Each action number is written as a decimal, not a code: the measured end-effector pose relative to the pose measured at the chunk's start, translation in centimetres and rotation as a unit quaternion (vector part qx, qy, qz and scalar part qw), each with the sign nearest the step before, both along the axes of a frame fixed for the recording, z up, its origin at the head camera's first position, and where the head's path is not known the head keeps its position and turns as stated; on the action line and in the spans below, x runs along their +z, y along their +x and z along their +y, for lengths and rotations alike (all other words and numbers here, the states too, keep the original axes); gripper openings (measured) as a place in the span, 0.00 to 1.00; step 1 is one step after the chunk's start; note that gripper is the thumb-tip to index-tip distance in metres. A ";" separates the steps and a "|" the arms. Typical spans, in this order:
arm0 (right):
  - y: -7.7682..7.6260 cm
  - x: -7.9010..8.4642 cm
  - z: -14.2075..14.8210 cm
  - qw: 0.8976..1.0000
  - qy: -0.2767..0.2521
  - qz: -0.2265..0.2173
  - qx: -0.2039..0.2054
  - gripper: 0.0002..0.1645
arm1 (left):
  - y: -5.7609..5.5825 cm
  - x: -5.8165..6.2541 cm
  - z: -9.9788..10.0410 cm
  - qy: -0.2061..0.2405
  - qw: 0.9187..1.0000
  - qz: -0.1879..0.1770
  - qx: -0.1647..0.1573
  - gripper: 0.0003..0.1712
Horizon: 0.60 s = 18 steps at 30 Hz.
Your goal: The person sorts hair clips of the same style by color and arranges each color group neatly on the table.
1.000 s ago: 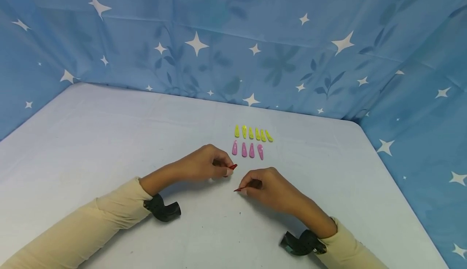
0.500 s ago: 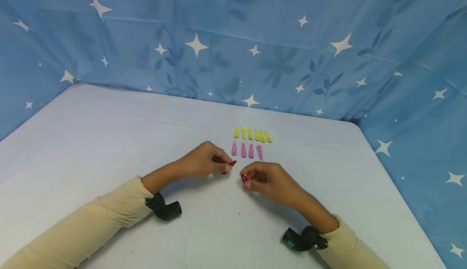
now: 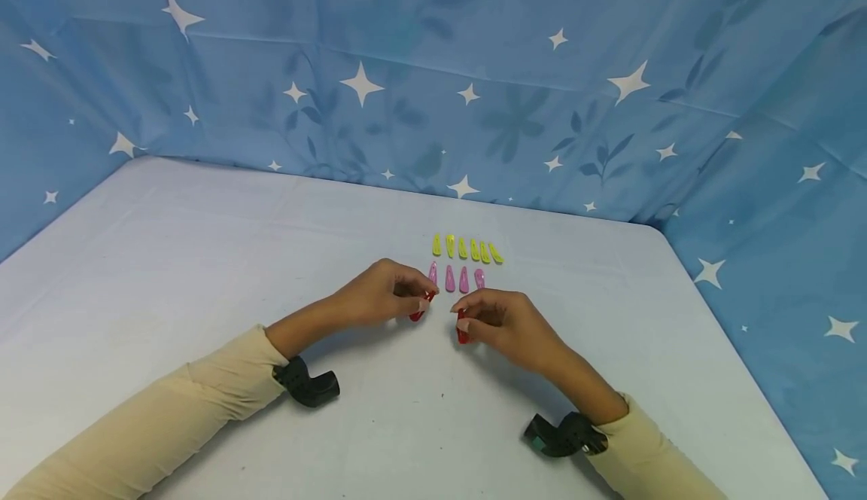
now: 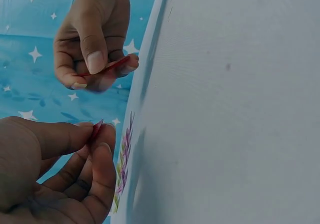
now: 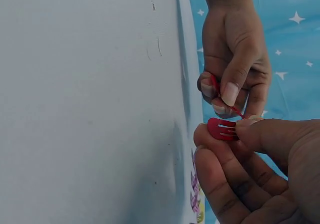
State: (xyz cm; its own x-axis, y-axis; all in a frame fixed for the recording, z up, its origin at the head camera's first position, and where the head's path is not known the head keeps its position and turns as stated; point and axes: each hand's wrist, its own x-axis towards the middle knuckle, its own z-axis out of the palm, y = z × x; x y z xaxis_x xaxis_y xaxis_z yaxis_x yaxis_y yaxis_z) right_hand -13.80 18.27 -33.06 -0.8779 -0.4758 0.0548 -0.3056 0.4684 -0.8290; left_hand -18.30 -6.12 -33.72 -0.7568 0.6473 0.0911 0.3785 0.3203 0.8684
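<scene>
Between thumb and fingers, my left hand (image 3: pixel 375 297) pinches a red snap hair clip (image 3: pixel 416 315), tilted just in front of the pink row. My right hand (image 3: pixel 518 330) pinches a second red hair clip (image 3: pixel 463 332), nearly upright as seen from the head. In the right wrist view, this clip (image 5: pixel 221 129) shows its slotted, rounded end. The hands are close but apart, held over the white table. Beyond them lies a row of several pink hair clips (image 3: pixel 450 279), the outer ones partly covered by my fingers. Several yellow hair clips (image 3: pixel 463 248) form a row behind.
The white table (image 3: pixel 223 259) extends to both sides and toward me. A blue curtain with white stars (image 3: pixel 420 108) hangs along its back and sides. Black wrist devices (image 3: pixel 308 385) sit at both beige sleeve cuffs.
My right hand has moved forward, away from me, and its red clip has turned from nearly flat to upright. The left hand has shifted slightly forward, its clip tilting more steeply.
</scene>
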 end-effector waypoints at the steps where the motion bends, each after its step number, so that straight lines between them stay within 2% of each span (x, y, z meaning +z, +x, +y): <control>1: -0.1 0.0 0.0 1.000 0.008 0.003 -0.001 0.10 | 0.0 0.0 0.0 0.002 1.000 0.001 0.000 0.16; 5: -0.5 0.3 -0.2 1.000 0.019 0.009 -0.017 0.10 | -0.2 -0.3 0.1 0.017 1.000 -0.008 0.000 0.15; 10: -1.2 0.4 -0.3 0.999 0.005 0.016 -0.036 0.13 | -0.3 -0.5 0.1 0.015 1.000 -0.020 0.015 0.12; 15: -1.7 -0.1 -0.3 0.999 -0.003 0.019 -0.033 0.11 | -0.6 -0.6 0.3 0.006 1.000 -0.016 0.021 0.12; 18: -1.9 -0.5 -0.3 1.000 -0.009 0.005 -0.030 0.09 | -0.8 -0.8 0.7 0.008 1.000 -0.017 0.020 0.12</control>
